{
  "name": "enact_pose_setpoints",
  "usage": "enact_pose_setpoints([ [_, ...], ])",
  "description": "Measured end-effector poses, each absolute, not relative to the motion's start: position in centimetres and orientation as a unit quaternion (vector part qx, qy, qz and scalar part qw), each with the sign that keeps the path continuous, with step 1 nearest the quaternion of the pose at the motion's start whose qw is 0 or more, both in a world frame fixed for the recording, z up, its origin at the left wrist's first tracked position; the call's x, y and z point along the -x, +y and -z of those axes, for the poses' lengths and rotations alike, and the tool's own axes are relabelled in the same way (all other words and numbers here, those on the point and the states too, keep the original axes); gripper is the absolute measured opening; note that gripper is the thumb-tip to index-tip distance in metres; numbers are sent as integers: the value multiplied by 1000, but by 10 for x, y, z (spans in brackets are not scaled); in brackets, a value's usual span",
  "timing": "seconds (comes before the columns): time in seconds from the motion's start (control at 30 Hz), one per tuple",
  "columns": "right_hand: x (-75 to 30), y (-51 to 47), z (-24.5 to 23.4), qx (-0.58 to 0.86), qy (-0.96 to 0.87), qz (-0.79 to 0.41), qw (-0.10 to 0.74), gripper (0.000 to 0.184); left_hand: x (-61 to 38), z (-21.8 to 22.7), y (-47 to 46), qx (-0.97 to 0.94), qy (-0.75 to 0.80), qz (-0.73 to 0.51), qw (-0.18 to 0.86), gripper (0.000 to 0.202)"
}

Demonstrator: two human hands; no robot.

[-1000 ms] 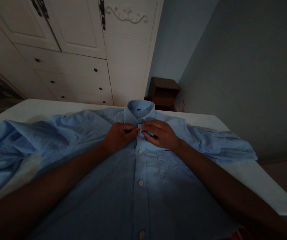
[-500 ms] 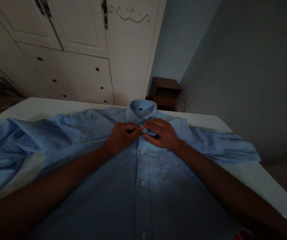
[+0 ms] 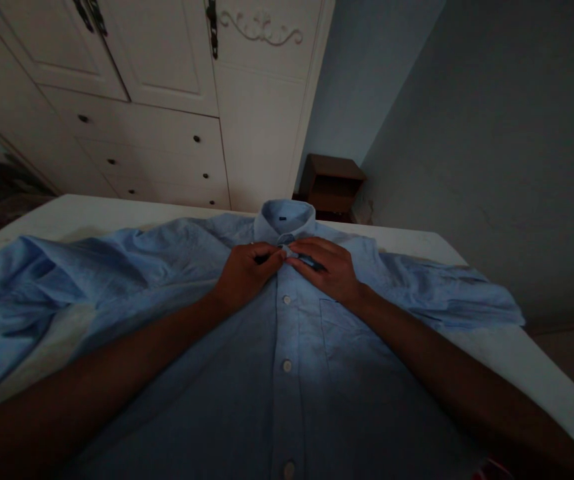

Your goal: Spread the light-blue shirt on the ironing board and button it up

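A light blue button-up shirt (image 3: pixel 191 373) lies front up, its sleeves spread to both sides and its collar (image 3: pixel 289 213) standing at the far end. Just below the collar, my left hand (image 3: pixel 249 270) pinches the front placket between thumb and fingers. My right hand (image 3: pixel 327 267) grips the same placket from the other side, its fingertips close to the left ones. Whatever button lies between the fingertips is mostly hidden. Further down the placket, white buttons (image 3: pixel 287 365) show in a line. A chest pocket (image 3: pixel 344 327) sits beside my right wrist.
The shirt rests on a white table (image 3: pixel 517 373), whose far edge runs just behind the collar. Beyond it stand a cream wardrobe (image 3: pixel 261 133) with drawers and a small brown cabinet (image 3: pixel 334 180). A grey wall (image 3: pixel 491 147) rises at the right.
The fingers of both hands have shifted slightly on the placket, and my right fingers have drawn closer together. The shirt lies as before.
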State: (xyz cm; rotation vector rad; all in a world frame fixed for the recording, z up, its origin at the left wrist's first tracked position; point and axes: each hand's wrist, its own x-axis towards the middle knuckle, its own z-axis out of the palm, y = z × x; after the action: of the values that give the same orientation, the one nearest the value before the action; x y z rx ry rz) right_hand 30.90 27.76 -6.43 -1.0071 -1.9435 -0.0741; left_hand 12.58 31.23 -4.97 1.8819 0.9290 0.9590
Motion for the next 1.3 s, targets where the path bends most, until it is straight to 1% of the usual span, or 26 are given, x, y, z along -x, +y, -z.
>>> enact_pose_setpoints([
  [0.3,-304,276,66,434,-782,48,446,12,-126,53,313,-758,372,-366,391,24],
  [0.43,-301,277,66,430,-785,83,437,10,-125,55,314,-770,362,-365,378,24],
  [0.67,-298,277,66,440,-778,101,436,9,-127,54,315,-759,365,-361,400,21],
  [0.93,-297,278,66,456,-777,86,425,9,-127,52,314,-741,386,-365,412,18],
  [1.3,-292,275,64,513,-759,12,400,9,-128,52,315,-746,388,-348,414,18],
])
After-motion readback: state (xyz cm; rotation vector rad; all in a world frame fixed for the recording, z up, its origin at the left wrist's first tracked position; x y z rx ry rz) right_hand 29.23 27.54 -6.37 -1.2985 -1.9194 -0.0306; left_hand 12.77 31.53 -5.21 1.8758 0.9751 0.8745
